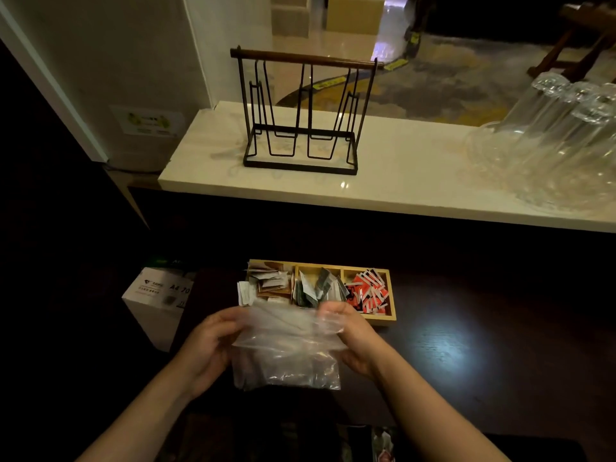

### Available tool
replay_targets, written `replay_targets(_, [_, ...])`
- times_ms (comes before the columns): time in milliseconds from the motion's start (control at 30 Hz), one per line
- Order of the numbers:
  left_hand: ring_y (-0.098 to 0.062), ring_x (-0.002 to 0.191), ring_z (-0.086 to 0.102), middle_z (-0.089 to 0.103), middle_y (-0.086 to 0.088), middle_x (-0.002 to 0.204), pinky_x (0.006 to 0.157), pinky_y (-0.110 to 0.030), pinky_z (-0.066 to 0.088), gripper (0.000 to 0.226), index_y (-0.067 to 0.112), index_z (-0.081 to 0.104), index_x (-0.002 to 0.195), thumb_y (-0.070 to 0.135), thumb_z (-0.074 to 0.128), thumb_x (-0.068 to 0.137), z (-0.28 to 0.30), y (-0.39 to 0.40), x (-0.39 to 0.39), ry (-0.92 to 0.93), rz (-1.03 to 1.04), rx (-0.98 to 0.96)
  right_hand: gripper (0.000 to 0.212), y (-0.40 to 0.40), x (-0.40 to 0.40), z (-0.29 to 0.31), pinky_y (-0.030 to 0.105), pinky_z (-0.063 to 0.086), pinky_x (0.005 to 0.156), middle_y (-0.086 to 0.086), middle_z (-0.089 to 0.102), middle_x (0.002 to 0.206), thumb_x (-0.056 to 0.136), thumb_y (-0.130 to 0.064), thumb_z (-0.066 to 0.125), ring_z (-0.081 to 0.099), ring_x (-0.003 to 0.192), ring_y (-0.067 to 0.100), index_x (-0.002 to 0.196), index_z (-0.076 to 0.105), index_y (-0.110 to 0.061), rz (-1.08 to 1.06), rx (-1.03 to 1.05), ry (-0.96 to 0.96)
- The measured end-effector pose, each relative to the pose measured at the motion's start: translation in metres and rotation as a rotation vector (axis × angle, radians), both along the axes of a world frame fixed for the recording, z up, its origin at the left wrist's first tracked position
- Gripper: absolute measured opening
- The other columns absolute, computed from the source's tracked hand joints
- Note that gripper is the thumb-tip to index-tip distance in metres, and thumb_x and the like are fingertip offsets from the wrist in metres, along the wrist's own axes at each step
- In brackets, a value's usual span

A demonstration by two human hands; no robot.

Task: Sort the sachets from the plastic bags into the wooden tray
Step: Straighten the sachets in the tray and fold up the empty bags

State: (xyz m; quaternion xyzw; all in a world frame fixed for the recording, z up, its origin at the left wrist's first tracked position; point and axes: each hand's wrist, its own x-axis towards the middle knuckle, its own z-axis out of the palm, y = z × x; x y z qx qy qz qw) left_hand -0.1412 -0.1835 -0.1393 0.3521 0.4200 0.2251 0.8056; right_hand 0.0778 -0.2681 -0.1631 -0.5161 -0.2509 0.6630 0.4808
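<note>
A clear plastic bag (286, 355) hangs between both hands above the dark table, just in front of the wooden tray (390, 296). My left hand (208, 345) grips the bag's left upper edge. My right hand (353, 338) pinches its right upper edge. The tray has three compartments: pale and brown sachets (266, 283) on the left, dark green and white sachets (316, 288) in the middle, red and white sachets (366, 293) on the right. I cannot tell what the bag holds.
A white paper box (156, 301) stands left of the tray. A raised marble counter (416, 181) behind carries a black wire rack (301, 111) and upturned glasses (560, 138) at the right. Printed items (383, 445) lie at the near edge.
</note>
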Motion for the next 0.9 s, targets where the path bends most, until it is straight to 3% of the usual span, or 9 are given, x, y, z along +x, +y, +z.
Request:
replay_targets(133, [-0.035,0.087,0.067,0.068,-0.014,0.105,0.062,-0.043,0.058,0.041,0.010,0.058,0.112,0.036,0.030,0.098,0.001,0.004,-0.008,0.019,-0.088,-0.070,0.046,0.003,0.002,-0.002,0.016,0.047,0.066,-0.003,0.059,0.062,0.085,0.010,0.041,0.057,0.064,0.009,0.055,0.061,-0.019,0.097,0.086,-0.402])
replay_targets(200, [-0.037,0.096,0.068,0.064,-0.011,0.117,0.067,-0.048,0.059,0.035,0.025,0.053,0.121,0.042,0.045,0.091,0.003,0.000,-0.005,0.095,-0.184,-0.049,0.045,0.004,0.000,0.001,0.017,0.045,0.074,-0.002,0.059,0.061,0.079,0.013,0.038,0.056,0.064,0.006,0.056,0.059,-0.019,0.127,0.151,-0.548])
replay_targets(267, [-0.036,0.093,0.070,0.056,-0.012,0.123,0.058,-0.042,0.059,0.047,0.032,0.046,0.126,0.024,0.062,0.083,0.004,-0.006,-0.001,0.172,-0.223,-0.040,0.042,0.005,-0.001,0.006,0.018,0.044,0.077,-0.002,0.060,0.066,0.078,0.013,0.038,0.057,0.067,0.004,0.060,0.060,-0.018,0.137,0.195,-0.615])
replay_targets(400, [-0.024,0.074,0.069,0.060,-0.018,0.117,0.042,-0.026,0.050,0.044,0.021,0.051,0.122,0.000,0.059,0.084,-0.001,-0.014,0.012,0.235,-0.154,0.102,0.024,-0.006,0.003,0.008,0.020,0.044,0.062,0.007,0.062,0.097,0.090,-0.015,0.043,0.059,0.078,0.015,0.106,0.061,-0.022,-0.064,0.140,-0.347])
replay_targets(467, [-0.023,0.077,0.065,0.061,-0.015,0.112,0.041,-0.022,0.049,0.039,0.016,0.053,0.120,-0.002,0.055,0.086,-0.004,-0.018,0.020,0.201,-0.007,0.104,0.041,-0.017,0.007,0.005,0.033,0.052,0.073,0.012,0.063,0.116,0.090,-0.040,0.046,0.063,0.094,0.027,0.130,0.048,-0.030,-0.158,0.116,-0.005])
replay_targets(533, [-0.020,0.078,0.063,0.063,-0.009,0.106,0.043,-0.020,0.050,0.034,0.015,0.056,0.117,-0.002,0.052,0.088,-0.007,-0.024,0.032,0.102,0.148,0.029,0.060,-0.029,0.009,0.000,0.042,0.048,0.095,0.014,0.059,0.130,0.089,-0.054,0.041,0.059,0.116,0.031,0.141,0.036,-0.024,-0.180,0.123,0.240])
replay_targets(633, [-0.016,0.075,0.069,0.065,-0.009,0.108,0.050,-0.020,0.055,0.030,0.013,0.055,0.117,-0.001,0.048,0.091,-0.012,-0.038,0.054,-0.036,0.281,-0.075,0.059,-0.046,-0.008,-0.006,0.040,0.037,0.110,0.001,0.055,0.137,0.092,-0.043,0.048,0.050,0.128,0.017,0.144,0.029,-0.024,-0.093,0.065,0.174])
replay_targets(733, [-0.017,0.086,0.072,0.070,-0.009,0.109,0.066,-0.026,0.060,0.031,0.015,0.054,0.121,0.003,0.044,0.094,-0.017,-0.055,0.075,-0.091,0.278,-0.091,0.057,-0.051,-0.031,-0.014,0.042,0.037,0.111,-0.002,0.059,0.132,0.085,-0.032,0.066,0.053,0.125,0.015,0.136,0.041,-0.026,-0.094,0.007,0.104])
replay_targets(900, [-0.018,0.099,0.070,0.073,-0.005,0.106,0.078,-0.031,0.056,0.030,0.018,0.060,0.117,0.005,0.049,0.093,-0.030,-0.083,0.101,0.002,0.103,0.004,0.033,-0.057,-0.037,-0.018,0.047,0.046,0.102,0.008,0.070,0.115,0.088,-0.024,0.063,0.064,0.110,0.022,0.120,0.061,-0.016,-0.486,-0.029,0.020])
